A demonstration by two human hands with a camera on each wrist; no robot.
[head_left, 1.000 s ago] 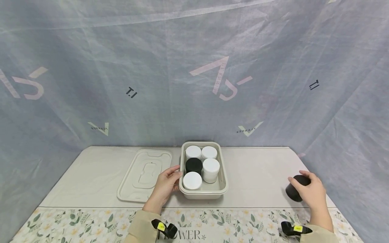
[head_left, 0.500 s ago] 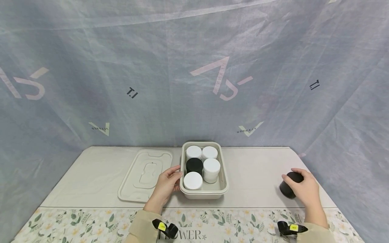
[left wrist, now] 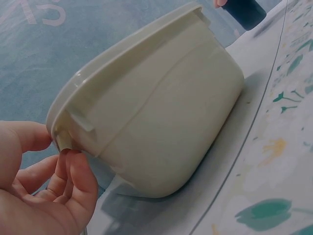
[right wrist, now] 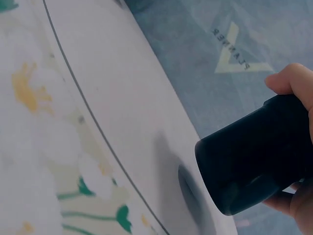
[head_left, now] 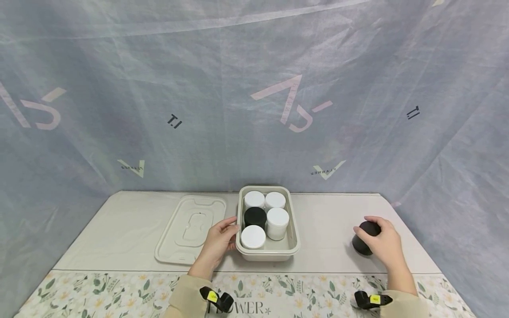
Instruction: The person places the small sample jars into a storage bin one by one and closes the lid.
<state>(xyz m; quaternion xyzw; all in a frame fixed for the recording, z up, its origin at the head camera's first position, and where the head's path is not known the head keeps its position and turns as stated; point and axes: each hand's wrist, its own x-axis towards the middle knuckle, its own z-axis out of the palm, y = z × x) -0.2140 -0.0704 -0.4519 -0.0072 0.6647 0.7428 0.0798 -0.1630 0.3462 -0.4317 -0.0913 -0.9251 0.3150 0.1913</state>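
My left hand (head_left: 216, 240) pinches the rim at the left side of a cream plastic bin (head_left: 266, 256); the left wrist view shows thumb and fingertips at the edge of the bin wall (left wrist: 161, 112). Inside the bin stand several white lidded jars (head_left: 277, 217) and one black-lidded jar (head_left: 255, 216). Over on the right, my right hand (head_left: 385, 243) grips another black jar (head_left: 360, 245) round its top, thumb and fingers on opposite sides. That jar (right wrist: 249, 156) is tilted and held above the table, its shadow below it in the right wrist view.
A flat cream lid (head_left: 191, 227) lies on the table left of the bin, partly behind my left hand. A floral cloth (head_left: 318, 291) covers the front strip of the table. Grey-blue fabric (head_left: 222, 110) hangs behind and at both sides.
My right hand has moved left and slightly back toward the bin, carrying the black jar. My left hand stays at the bin rim, and the bin has not moved.
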